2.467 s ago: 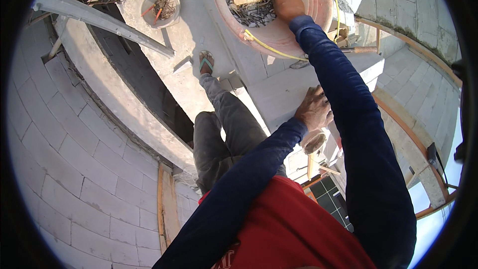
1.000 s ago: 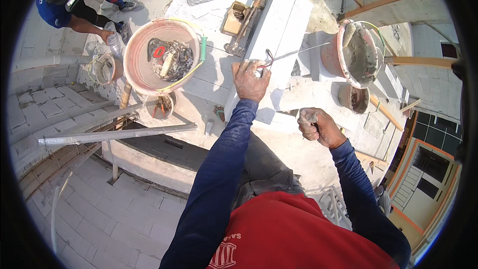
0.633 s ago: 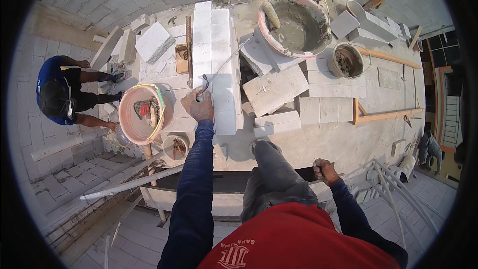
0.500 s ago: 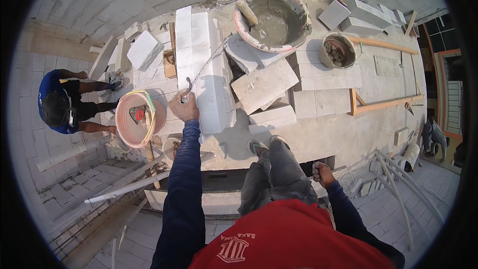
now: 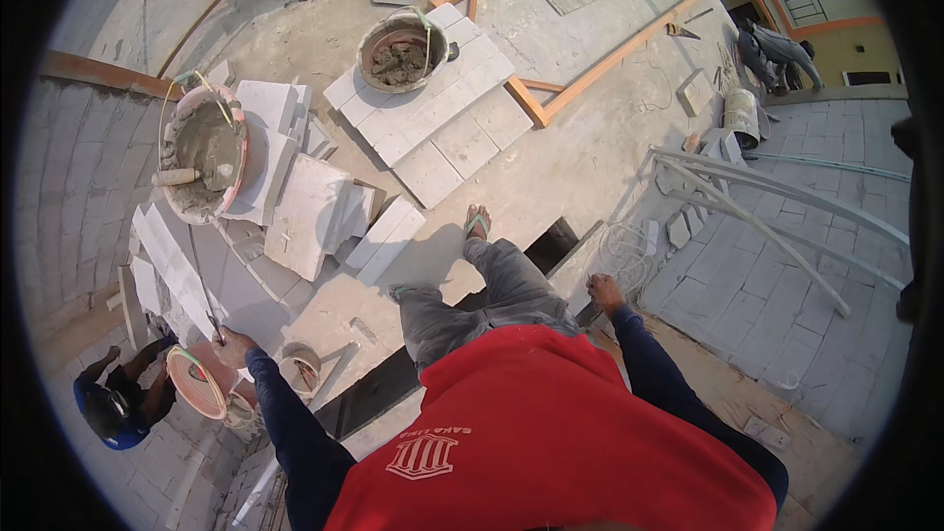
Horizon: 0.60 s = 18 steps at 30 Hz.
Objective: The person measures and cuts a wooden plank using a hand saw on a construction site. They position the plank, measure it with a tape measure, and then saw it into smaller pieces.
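Observation:
I stand on a concrete slab [image 5: 580,157] with both feet near its edge. My left hand [image 5: 234,346] reaches down to the left and is closed on a thin dark rod [image 5: 202,285] that runs up across the white blocks [image 5: 177,265]. Just below that hand sit a pink tub of tools [image 5: 195,381] and a small bucket [image 5: 297,370]. My right hand [image 5: 604,291] hangs at the slab's edge by a dark gap [image 5: 553,244], its fingers curled around a small dark tool [image 5: 587,313] that is mostly hidden.
A pink tub of mortar [image 5: 204,150] with a trowel stands on stacked white blocks [image 5: 305,221]. A bucket of mortar [image 5: 398,49] rests on a row of blocks [image 5: 438,113]. An orange wooden frame [image 5: 590,54], white pipes [image 5: 757,199], a person below left [image 5: 116,401] and another person [image 5: 777,47].
The view has swung round, so the mortar tub and blocks now lie at the left. My left hand still grips the rod; my right hand stays low at the slab edge.

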Each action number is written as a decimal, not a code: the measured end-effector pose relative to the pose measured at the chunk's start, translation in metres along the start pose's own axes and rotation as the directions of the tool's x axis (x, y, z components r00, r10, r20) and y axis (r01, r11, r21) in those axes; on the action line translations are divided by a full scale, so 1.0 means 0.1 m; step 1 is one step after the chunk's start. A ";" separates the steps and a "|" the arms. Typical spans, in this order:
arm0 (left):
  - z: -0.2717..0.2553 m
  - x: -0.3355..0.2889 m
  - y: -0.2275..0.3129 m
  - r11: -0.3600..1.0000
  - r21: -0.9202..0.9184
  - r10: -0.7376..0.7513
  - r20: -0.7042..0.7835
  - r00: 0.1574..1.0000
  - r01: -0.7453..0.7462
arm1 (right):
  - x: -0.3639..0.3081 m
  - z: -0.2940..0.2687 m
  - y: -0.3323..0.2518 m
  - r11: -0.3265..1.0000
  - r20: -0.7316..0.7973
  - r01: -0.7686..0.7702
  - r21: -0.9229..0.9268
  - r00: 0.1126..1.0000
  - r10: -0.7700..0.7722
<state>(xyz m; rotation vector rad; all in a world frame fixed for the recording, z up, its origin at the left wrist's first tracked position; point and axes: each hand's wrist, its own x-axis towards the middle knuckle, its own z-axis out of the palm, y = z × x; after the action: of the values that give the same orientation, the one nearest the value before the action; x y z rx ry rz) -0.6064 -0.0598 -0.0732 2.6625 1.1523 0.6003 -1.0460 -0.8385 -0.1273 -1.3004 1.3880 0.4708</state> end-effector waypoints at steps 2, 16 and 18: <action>-0.04 -0.59 0.24 0.998 0.036 -0.052 0.018 0.998 0.052 | 0.28 -0.46 0.25 0.974 -0.066 0.204 -0.103 0.975 -0.211; 1.27 -4.69 3.51 0.884 -0.453 0.466 0.835 0.294 -0.114 | 0.53 -0.94 -1.04 0.753 -0.082 0.009 0.658 0.995 0.060; 1.36 -4.98 4.28 0.917 -0.385 0.379 0.923 0.065 0.103 | 0.68 -1.05 -1.34 0.721 -0.065 0.014 0.693 0.997 0.043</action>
<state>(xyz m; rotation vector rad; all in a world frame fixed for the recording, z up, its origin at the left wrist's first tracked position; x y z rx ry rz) -0.5746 -0.7163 -0.2057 1.9453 0.2216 -0.9455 -0.9600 -0.9987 -0.1047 -0.6815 1.4388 -0.1150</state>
